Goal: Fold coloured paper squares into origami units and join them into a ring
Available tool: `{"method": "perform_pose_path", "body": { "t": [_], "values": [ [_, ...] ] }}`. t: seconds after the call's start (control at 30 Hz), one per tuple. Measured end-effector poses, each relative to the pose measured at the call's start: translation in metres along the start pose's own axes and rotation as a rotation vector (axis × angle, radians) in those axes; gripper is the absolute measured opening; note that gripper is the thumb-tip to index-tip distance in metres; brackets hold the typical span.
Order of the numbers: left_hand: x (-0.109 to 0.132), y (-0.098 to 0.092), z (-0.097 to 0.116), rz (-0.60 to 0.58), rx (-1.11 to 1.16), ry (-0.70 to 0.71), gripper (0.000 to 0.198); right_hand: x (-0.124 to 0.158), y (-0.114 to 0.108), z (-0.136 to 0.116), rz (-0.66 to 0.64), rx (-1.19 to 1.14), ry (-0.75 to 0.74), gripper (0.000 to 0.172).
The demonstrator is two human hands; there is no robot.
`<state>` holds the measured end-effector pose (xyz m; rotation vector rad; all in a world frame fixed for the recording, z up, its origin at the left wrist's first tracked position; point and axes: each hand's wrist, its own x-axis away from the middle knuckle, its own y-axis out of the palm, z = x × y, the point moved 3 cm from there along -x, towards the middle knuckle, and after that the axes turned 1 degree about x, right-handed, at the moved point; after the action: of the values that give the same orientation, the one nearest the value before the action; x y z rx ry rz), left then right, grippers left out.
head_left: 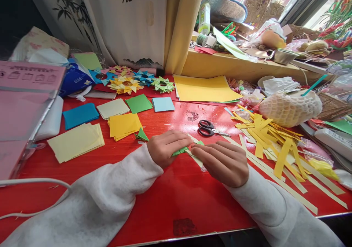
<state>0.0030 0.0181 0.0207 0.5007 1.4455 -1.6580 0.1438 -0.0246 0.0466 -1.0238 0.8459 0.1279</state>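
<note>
Just nearer the person than the black-handled scissors [206,128], two bare hands are working at one small folded paper [180,151] of green and pale cream. It is sitting between the hands, touching the fingertips of both.

To the near left of the scissors, the left hand [168,148] is holding the green part, its fingers bending and bunching narrowly together, with the paper showing just under their tips. Directly on the near side of the scissors, the right hand [224,162] is holding the other end, its fingers stretching side by side over the paper while a pale tip is poking out beneath them. Both thumbs are hiding, and whether the paper is touching the red table [162,203] I cannot tell.

Left of the scissors, past the left hand, a smaller green folded piece [141,134] is lying; farther left, a yellow stack [125,126] and a cream stack [78,142] of paper are resting. Behind the scissors, large yellow sheets [206,88] are lying flat. Right of the scissors, yellow and pale strips [283,157] are spreading in a loose heap.
</note>
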Motion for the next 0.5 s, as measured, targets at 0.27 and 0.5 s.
{"method": "perform_pose_path", "body": {
  "t": [0.27,0.5],
  "values": [
    [0.0013,0.001,-0.0001,0.003,-0.01,-0.012,0.019,-0.0019,-0.0022,-0.0021,-0.005,0.074,-0.079,0.009],
    [0.0013,0.0013,-0.0031,-0.008,-0.002,-0.053,0.021,-0.0025,-0.003,-0.002,-0.102,0.124,-0.18,0.012]
  ]
}}
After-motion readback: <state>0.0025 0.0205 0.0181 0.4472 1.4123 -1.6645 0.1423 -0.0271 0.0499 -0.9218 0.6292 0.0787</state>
